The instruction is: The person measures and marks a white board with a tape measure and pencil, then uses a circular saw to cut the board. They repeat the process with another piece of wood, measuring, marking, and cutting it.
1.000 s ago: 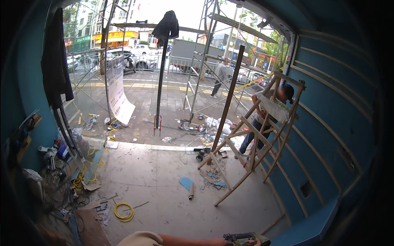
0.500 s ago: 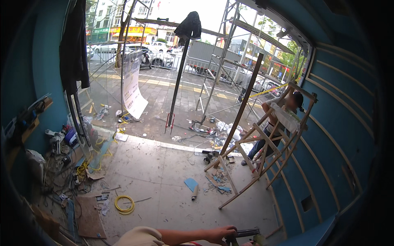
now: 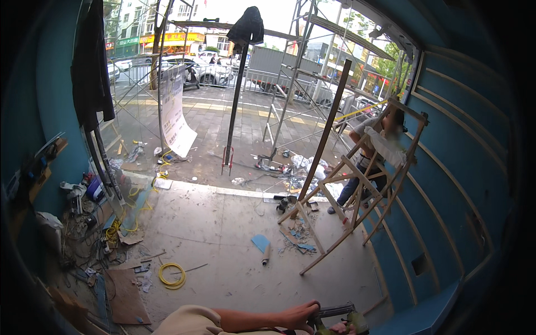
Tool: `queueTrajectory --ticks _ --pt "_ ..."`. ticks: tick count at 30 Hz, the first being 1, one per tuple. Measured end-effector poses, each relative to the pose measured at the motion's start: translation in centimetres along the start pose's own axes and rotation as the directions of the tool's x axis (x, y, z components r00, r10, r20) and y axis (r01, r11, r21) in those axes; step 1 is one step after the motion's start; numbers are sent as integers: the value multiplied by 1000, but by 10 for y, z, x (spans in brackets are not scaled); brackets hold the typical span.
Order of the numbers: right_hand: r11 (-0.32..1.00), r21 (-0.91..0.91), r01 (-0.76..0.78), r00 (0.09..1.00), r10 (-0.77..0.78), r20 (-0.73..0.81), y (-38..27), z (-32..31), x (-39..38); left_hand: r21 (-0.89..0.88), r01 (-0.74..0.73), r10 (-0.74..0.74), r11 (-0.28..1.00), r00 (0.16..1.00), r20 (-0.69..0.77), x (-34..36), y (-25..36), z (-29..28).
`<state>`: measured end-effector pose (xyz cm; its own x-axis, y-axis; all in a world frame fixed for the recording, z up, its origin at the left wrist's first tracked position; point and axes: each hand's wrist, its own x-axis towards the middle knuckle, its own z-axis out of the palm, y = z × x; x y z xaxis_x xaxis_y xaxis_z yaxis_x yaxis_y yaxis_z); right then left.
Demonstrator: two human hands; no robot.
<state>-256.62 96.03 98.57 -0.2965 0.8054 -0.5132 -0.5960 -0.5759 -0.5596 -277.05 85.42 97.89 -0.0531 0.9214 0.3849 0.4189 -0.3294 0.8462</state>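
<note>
At the lower edge, my left forearm reaches across to the right. My left hand (image 3: 301, 316) is closed at the near side of a dark, olive-green power tool (image 3: 335, 310), which looks like a nail gun. A long dark bar runs along the tool's upper side. Only a little of my right hand (image 3: 338, 328) shows, low against the tool's body. Its fingers are mostly cut off by the picture's edge, so its grip cannot be made out.
A wooden stepladder (image 3: 357, 184) stands at the right, a person (image 3: 371, 148) behind it. A dark post (image 3: 326, 131) leans beside it. Coiled yellow hose (image 3: 172, 276), a blue scrap (image 3: 260, 243) and brown board (image 3: 127, 296) lie on the floor. Clutter lines the left wall; scaffolding (image 3: 296, 78) stands outside.
More of the power tool and of my right hand has come into view at the bottom. The view has shifted slightly. The person behind the stepladder has leaned forward.
</note>
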Motion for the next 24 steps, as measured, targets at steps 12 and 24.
queueTrajectory --ticks 12,24 --pt "911 363 -196 916 38 400 -5 -62 9 75 128 -139 989 976 170 14 27 -2" --pt "858 478 -187 962 63 264 -6 -24 -19 76 -119 102 990 974 205 29 -14 10"
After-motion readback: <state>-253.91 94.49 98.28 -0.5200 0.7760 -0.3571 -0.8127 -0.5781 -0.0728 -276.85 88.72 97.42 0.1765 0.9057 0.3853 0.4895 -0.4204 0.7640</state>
